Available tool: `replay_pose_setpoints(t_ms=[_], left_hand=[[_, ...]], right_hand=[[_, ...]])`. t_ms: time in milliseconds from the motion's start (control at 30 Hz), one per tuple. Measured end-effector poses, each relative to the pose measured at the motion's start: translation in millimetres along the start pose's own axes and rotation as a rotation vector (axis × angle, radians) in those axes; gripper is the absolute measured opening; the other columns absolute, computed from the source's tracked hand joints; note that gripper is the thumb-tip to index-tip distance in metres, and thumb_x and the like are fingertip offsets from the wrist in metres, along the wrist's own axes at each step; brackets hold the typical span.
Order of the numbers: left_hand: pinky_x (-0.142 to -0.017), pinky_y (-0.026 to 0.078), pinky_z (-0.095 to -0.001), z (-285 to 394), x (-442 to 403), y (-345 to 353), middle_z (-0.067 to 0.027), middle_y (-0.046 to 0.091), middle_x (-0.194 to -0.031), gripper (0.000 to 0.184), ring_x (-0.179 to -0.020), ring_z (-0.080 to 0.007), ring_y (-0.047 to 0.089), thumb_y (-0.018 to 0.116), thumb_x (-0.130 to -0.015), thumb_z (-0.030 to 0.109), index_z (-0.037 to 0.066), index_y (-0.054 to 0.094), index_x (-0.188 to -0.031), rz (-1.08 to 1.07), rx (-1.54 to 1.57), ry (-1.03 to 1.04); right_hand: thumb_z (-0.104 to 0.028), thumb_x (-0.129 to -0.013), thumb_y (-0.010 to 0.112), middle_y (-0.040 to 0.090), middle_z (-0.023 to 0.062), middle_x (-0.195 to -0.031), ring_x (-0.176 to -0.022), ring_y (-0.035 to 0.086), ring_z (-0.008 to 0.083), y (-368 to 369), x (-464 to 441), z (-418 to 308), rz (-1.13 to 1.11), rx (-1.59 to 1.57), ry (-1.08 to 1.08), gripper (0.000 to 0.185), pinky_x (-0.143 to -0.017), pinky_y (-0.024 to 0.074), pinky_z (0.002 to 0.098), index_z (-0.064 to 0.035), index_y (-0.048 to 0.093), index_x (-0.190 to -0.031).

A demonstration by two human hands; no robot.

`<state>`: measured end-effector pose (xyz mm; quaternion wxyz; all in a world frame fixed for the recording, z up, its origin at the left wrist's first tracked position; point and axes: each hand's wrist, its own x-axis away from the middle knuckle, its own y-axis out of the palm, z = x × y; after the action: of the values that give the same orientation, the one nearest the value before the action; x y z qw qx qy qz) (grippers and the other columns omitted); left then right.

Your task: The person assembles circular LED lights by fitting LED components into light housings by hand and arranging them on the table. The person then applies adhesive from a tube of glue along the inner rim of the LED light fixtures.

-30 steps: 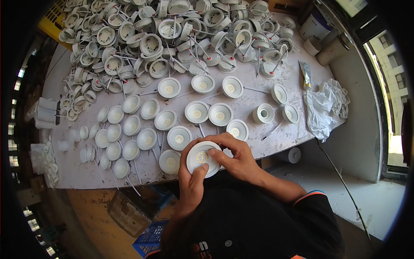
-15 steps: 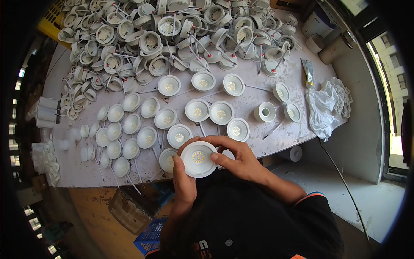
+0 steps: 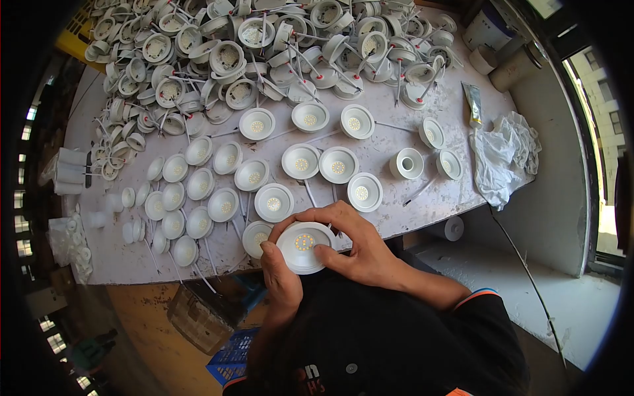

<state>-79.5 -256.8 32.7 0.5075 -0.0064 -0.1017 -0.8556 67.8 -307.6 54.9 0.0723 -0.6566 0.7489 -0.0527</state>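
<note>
Between my two hands is a round white LED downlight, its face tilted up toward me with a ring of yellow LED chips in the centre. My left hand grips its left rim, thumb along the edge. My right hand curls over the far rim, and its thumb presses inside the dish near the chips. Just beyond my fingers lie similar finished-looking downlights, among them one above my left hand and another above my right. The underside of the held downlight is hidden.
A large heap of white lamp housings with wires fills the table's far side. To the right lie a white cloth, a glue tube and a narrow-holed white lamp part. A blue crate stands below the table's edge.
The held downlight has tipped back, so its face looks flatter. My right thumb has slid from the rim inward toward the LED chips.
</note>
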Motion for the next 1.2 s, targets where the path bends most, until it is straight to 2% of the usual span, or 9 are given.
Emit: replay_pose_setpoints(t_ms=[133, 333, 433, 600, 700, 1033, 1133, 1200], left_hand=[[-0.089, 0.043, -0.0342, -0.2, 2.4, 0.2, -0.0133, 0.056, -0.110, 0.067, -0.103, -0.0221, 0.055, 0.013, -0.097, 0.051, -0.002, 0.047, -0.121, 0.026, -0.004, -0.021], [-0.091, 0.041, -0.0358, 3.1, 1.1, -0.7, -0.0137, 0.056, -0.111, 0.071, -0.104, -0.0228, 0.054, 0.011, -0.096, 0.054, -0.002, 0.046, -0.122, -0.053, 0.049, 0.003], [-0.091, 0.041, -0.0360, 6.3, 1.7, 1.0, -0.0151, 0.055, -0.112, 0.072, -0.105, -0.0239, 0.054, 0.011, -0.095, 0.055, -0.003, 0.045, -0.123, -0.052, 0.024, 0.077], [-0.090, 0.041, -0.0358, 7.2, -0.7, 3.2, -0.0168, 0.054, -0.115, 0.072, -0.105, -0.0254, 0.054, 0.011, -0.095, 0.054, -0.003, 0.044, -0.124, -0.073, -0.082, 0.206], [-0.091, 0.041, -0.0355, 6.7, -1.1, 1.6, -0.0161, 0.053, -0.116, 0.071, -0.106, -0.0253, 0.053, 0.011, -0.095, 0.053, -0.003, 0.044, -0.124, -0.068, -0.072, 0.199], [-0.094, 0.038, -0.0358, 1.1, 1.2, 4.8, -0.0152, 0.051, -0.119, 0.067, -0.110, -0.0240, 0.051, 0.014, -0.096, 0.051, -0.002, 0.043, -0.125, -0.061, -0.033, 0.201], [-0.097, 0.036, -0.0375, 5.4, -3.7, 6.6, -0.0149, 0.049, -0.122, 0.064, -0.113, -0.0249, 0.049, 0.017, -0.096, 0.049, -0.001, 0.040, -0.127, -0.058, 0.045, 0.191], [-0.101, 0.032, -0.0391, 4.9, -6.2, 7.8, -0.0147, 0.044, -0.130, 0.062, -0.120, -0.0262, 0.044, 0.020, -0.096, 0.047, -0.001, 0.035, -0.133, -0.048, 0.204, 0.081]], right_hand=[[-0.005, -0.075, 0.057, 0.055, 0.0118, -0.110, -0.099, 0.052, 0.0257, 0.2, 2.1, -2.5, 0.004, 0.004, 0.009, 0.046, -0.081, 0.0461, 0.0333, -0.0066, 0.051, -0.121], [-0.004, -0.075, 0.057, 0.054, 0.0127, -0.111, -0.102, 0.051, 0.0261, 4.0, 1.8, -1.7, 0.021, -0.023, -0.022, 0.048, -0.081, 0.0461, 0.0335, -0.0067, 0.050, -0.122], [-0.002, -0.075, 0.055, 0.052, 0.0123, -0.114, -0.105, 0.051, 0.0252, 13.0, 2.0, -3.0, 0.028, -0.084, -0.007, 0.051, -0.086, 0.0447, 0.0330, -0.0072, 0.046, -0.126], [0.001, -0.075, 0.051, 0.048, 0.0094, -0.113, -0.109, 0.048, 0.0179, 23.4, -1.0, -4.0, 0.047, -0.517, 0.172, 0.061, -0.096, 0.0381, 0.0310, -0.0064, 0.036, -0.134], [0.000, -0.077, 0.054, 0.048, 0.0070, -0.116, -0.111, 0.046, 0.0145, 24.3, -2.4, -6.6, 0.024, -0.579, 0.213, 0.061, -0.097, 0.0357, 0.0295, -0.0056, 0.035, -0.135], [0.000, -0.076, 0.052, 0.048, 0.0061, -0.114, -0.107, 0.048, 0.0129, 26.5, -5.4, -1.7, 0.027, -0.541, 0.187, 0.060, -0.093, 0.0390, 0.0281, -0.0057, 0.036, -0.134], [-0.002, -0.076, 0.054, 0.048, 0.0066, -0.114, -0.108, 0.048, 0.0131, 25.1, -10.0, -2.1, 0.042, -0.593, 0.208, 0.060, -0.094, 0.0386, 0.0286, -0.0053, 0.036, -0.134], [-0.007, -0.079, 0.059, 0.048, 0.0074, -0.115, -0.111, 0.047, 0.0142, 21.4, -13.6, 2.3, 0.085, -0.554, 0.194, 0.059, -0.096, 0.0377, 0.0302, -0.0056, 0.037, -0.134]])
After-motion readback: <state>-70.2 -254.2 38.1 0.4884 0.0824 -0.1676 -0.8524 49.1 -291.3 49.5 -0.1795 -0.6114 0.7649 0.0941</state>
